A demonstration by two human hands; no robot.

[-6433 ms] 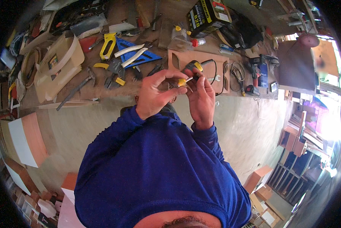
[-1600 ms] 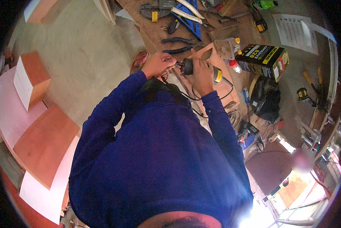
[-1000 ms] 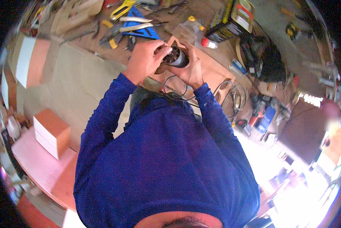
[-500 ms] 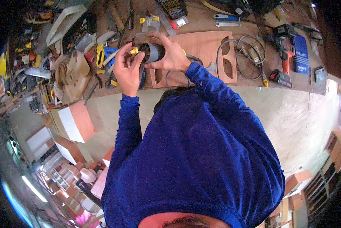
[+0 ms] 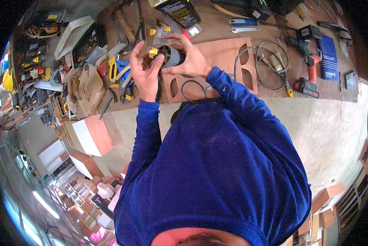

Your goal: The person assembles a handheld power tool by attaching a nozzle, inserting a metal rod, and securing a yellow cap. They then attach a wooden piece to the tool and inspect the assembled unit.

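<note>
Above the near edge of the workbench, both my hands are at a dark grey cylindrical tool part (image 5: 175, 56) with a spoked open end facing left. My right hand (image 5: 196, 61) curls around its body, thumb below and fingers above. My left hand (image 5: 145, 74) cups the spoked end, its thumb laid against the rim and its other fingers curved up on the far side. A small yellow piece (image 5: 152, 52) shows at that end, between the left thumb and fingers; its exact kind is unclear. Beneath lies a reddish wooden board (image 5: 221, 53) with curved cutouts.
A coiled dark cable (image 5: 287, 65), a red cordless drill (image 5: 312, 61) and a blue packet (image 5: 328, 57) lie to the right. A spanner (image 5: 246, 29) and a blue-handled tool (image 5: 243, 21) sit farther back. Left of my hands are a blue-and-yellow tool (image 5: 120, 71) and cluttered hand tools.
The view has shifted slightly, so the bench appears lower. My left fingers look spread a little wider around the spoked end. My right hand keeps its hold on the cylinder.
</note>
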